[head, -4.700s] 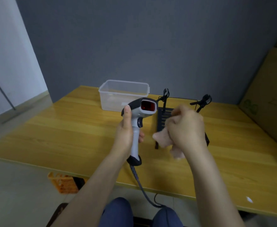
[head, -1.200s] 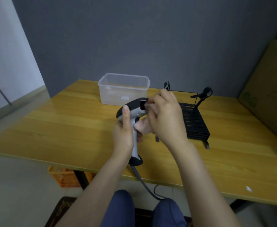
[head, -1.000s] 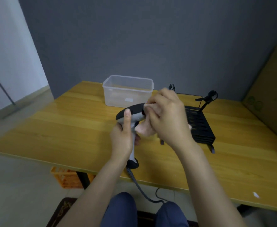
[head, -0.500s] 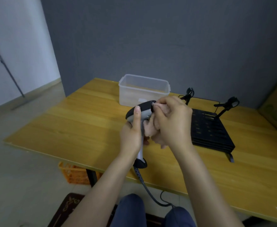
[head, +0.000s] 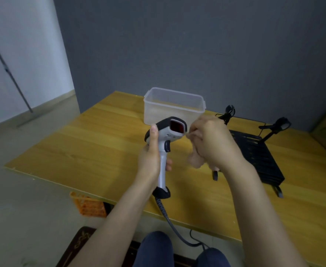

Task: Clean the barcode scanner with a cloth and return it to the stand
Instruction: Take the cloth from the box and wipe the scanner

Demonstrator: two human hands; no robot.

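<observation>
I judge I'm mid-cleaning: my left hand has its fingers clenched round the barcode scanner above the desk, my right hand bunches the cloth beside its window, and the stand waits unfilled.

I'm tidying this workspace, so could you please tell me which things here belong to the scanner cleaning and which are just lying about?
Part of the job:
- barcode scanner, gripped by the left hand
- pink cloth, bunched in the right hand
- black stand on the table

Just lying about:
- clear plastic tub
- orange crate under the table
</observation>
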